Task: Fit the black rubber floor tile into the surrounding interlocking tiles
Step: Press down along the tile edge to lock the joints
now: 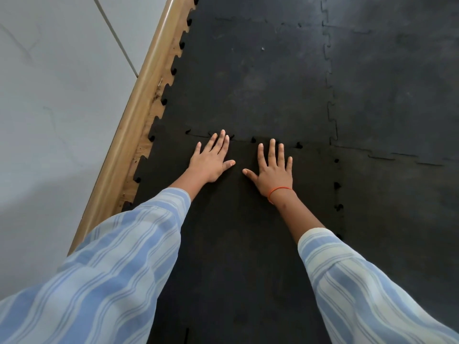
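Free room and obstacles. The black rubber floor tile (236, 219) lies flat; the left hand (211, 162) and right hand (273, 175) rest spread on it near its far seam (248, 139), with a narrow bare strip between the thumbs. Left, a wooden skirting (139, 108) and grey wall (62, 95) bound the tile's toothed edge. Ahead and right, the surrounding tiles (385, 95) lie unobstructed. Striped sleeves (119, 269) cover the near corners.

- Black rubber floor tile (236, 232): matte, darker than its neighbours, lying flat on the floor with toothed interlocking edges.
- Far edge: meets the adjoining tile (248, 83); small gaps show at several tabs.
- Right edge: abuts the right-hand tile (397, 207); dark notches remain visible along the seam.
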`<state>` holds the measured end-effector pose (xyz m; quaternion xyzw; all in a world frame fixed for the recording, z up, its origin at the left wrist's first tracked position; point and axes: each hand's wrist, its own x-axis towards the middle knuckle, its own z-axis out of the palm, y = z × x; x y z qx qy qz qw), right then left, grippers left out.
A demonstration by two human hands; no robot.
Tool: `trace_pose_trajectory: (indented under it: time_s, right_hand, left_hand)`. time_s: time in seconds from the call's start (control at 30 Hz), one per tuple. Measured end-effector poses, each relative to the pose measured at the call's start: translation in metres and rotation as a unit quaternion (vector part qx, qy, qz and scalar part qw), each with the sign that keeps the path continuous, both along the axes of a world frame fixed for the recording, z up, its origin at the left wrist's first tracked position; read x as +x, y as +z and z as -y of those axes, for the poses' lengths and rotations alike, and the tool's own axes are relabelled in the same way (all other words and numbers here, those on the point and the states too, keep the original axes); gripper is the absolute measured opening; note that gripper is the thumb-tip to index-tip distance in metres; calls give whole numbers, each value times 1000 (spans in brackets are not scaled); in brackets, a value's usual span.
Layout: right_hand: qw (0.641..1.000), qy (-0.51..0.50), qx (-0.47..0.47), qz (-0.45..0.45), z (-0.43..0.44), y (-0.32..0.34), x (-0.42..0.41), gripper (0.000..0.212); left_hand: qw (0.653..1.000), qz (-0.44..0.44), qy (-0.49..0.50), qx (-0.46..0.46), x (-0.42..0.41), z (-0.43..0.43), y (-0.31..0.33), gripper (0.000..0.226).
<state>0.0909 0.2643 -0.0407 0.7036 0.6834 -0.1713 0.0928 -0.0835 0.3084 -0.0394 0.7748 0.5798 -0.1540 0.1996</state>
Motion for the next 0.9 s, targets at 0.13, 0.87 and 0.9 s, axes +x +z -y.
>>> trace_pose_trajectory:
  time_s: [0.13, 0.87, 0.9]
  right_hand:
    - [1000, 6, -4, 6, 1, 0, -1, 80]
    - [999, 12, -28, 25, -14, 17, 0, 88]
    - [999, 13, -38, 19, -19, 21, 2, 90]
  left_hand:
    - [1000, -6, 6, -30, -4, -9, 1, 75]
    - [996, -27, 83, 8, -11, -12, 14, 98]
    - [999, 1, 35, 21, 5, -7, 13, 86]
